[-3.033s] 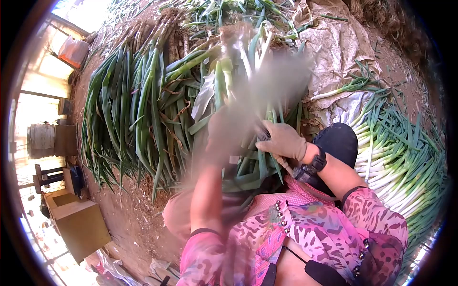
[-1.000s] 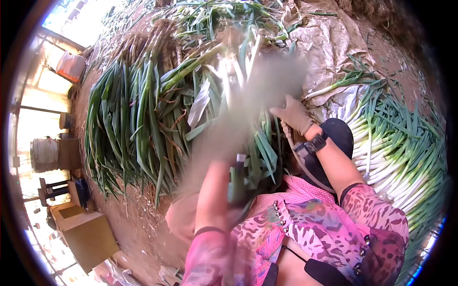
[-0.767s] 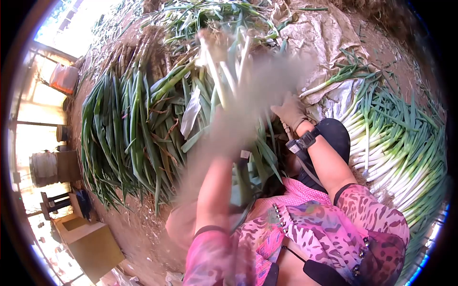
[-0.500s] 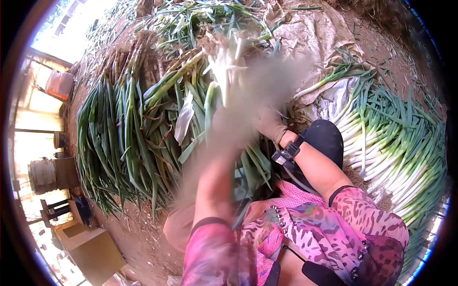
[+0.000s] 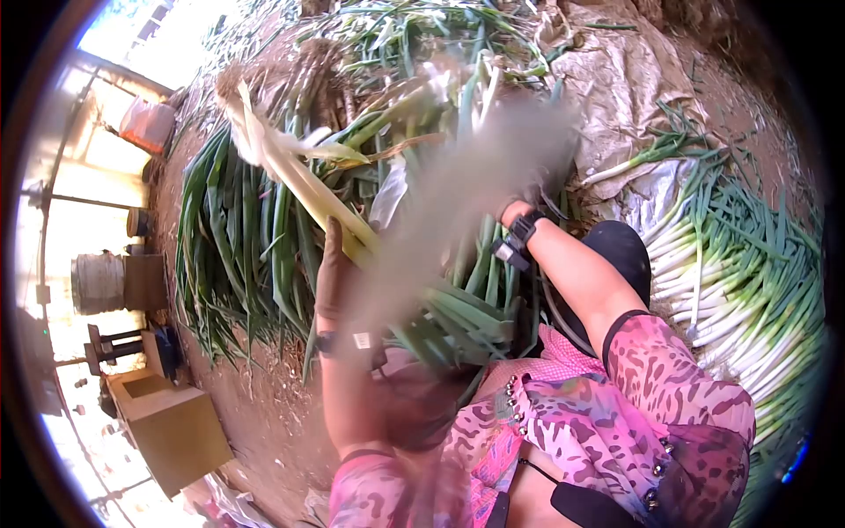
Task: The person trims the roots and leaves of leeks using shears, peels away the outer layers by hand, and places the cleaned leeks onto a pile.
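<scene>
My left hand (image 5: 333, 273), in a brownish glove, is closed round a thick leek (image 5: 295, 180). The leek slants up and left, its roots at the top and loose pale outer skin peeling from the stalk. Green leaves (image 5: 466, 317) spread to the right below the hand. A grey blur over the middle of the picture covers most of my right hand (image 5: 518, 204), so its fingers cannot be made out. Under and behind the held leek lies a heap of unpeeled leeks (image 5: 238, 220) with brown roots.
Cleaned leeks (image 5: 731, 290) with white stalks lie in a long row at the right. A crumpled tan sheet (image 5: 616, 79) covers ground at the upper right. Leaf scraps (image 5: 396, 35) litter the back. A cardboard box (image 5: 176, 431) stands at the lower left.
The held leek has swung from near upright in the middle to a leftward slant. My left hand has moved left, and my right hand has moved up into the blur. The view has shifted slightly.
</scene>
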The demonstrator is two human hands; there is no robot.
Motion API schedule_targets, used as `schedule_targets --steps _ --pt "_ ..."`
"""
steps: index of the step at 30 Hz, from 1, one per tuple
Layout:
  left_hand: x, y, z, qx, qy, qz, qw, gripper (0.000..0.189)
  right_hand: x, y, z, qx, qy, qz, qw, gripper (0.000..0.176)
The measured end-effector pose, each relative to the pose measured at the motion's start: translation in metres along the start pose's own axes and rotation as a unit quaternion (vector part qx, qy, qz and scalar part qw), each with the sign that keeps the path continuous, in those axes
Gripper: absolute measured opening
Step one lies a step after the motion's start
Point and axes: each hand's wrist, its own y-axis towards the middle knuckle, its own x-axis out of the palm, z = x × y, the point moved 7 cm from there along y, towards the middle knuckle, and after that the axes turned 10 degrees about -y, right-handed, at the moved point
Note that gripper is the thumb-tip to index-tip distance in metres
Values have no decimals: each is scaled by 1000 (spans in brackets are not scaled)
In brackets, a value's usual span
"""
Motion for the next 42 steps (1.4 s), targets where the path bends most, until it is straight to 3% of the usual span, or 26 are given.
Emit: schedule_targets --steps 1,3,4,5,7,9,10,12,13,14,16,18,21,22,24,26,31,34,37,38,39,42 --pt "0 -6 1 43 22 40 998 54 -8 6 -2 46 -22 -25 998 48" --pt "-41 17 14 111 182 19 977 42 -57 14 -29 171 -48 -86 980 55" --pt "-26 6 19 157 369 -34 916 38 -95 17 -52 246 -55 -116 961 57" --pt "-11 -7 24 222 529 -69 816 35 -88 29 -42 247 -104 -140 953 56" --pt "-21 0 40 226 464 -25 856 33 -77 46 -41 199 -143 -186 951 52" --pt "-18 0 54 231 392 31 890 29 -86 47 -57 143 -194 -172 955 49" --pt "-13 -3 59 226 363 47 903 28 -73 51 -57 146 -222 -178 948 56" --pt "-1 -10 64 235 303 73 921 27 -114 26 -122 13 -199 11 980 55" --pt "-6 -9 68 237 290 77 924 29 -116 14 -154 -105 -181 23 978 52" --pt "-11 -8 74 241 277 81 926 31 -117 -1 -184 -222 -164 30 961 49" --pt "-17 -9 78 241 223 95 940 36 -129 -45 -233 -344 59 -120 929 39" --pt "-28 -8 86 355 436 19 827 44 -142 -79 -265 -282 269 -209 897 36" --pt "-26 -17 84 357 573 -14 738 60 -125 -100 -273 -265 302 -255 879 38" --pt "-23 -19 84 356 548 -13 756 55 -127 -103 -278 -265 301 -254 880 38" --pt "-26 -17 81 297 410 21 862 45 -124 -108 -277 -253 300 -255 884 38" --pt "-24 -8 68 163 158 81 971 39 -116 -108 -268 -234 305 -248 889 36" --pt "34 -34 52 118 42 -118 985 38 -139 -106 -273 -176 405 -224 869 31" --pt "24 -27 49 132 80 -64 986 37 -144 -101 -269 -125 385 -234 884 32" --pt "-3 -11 54 153 119 -11 981 38 -98 -71 -226 -155 249 -170 941 32" --pt "-5 -11 52 118 33 -8 992 39 -77 -69 -203 -173 188 -157 954 31" --pt "-9 -11 61 132 23 -40 990 38 -56 -67 -181 -190 126 -144 963 31" --pt "-24 -37 94 233 72 60 968 35 -28 -55 -129 -186 45 -120 974 29"
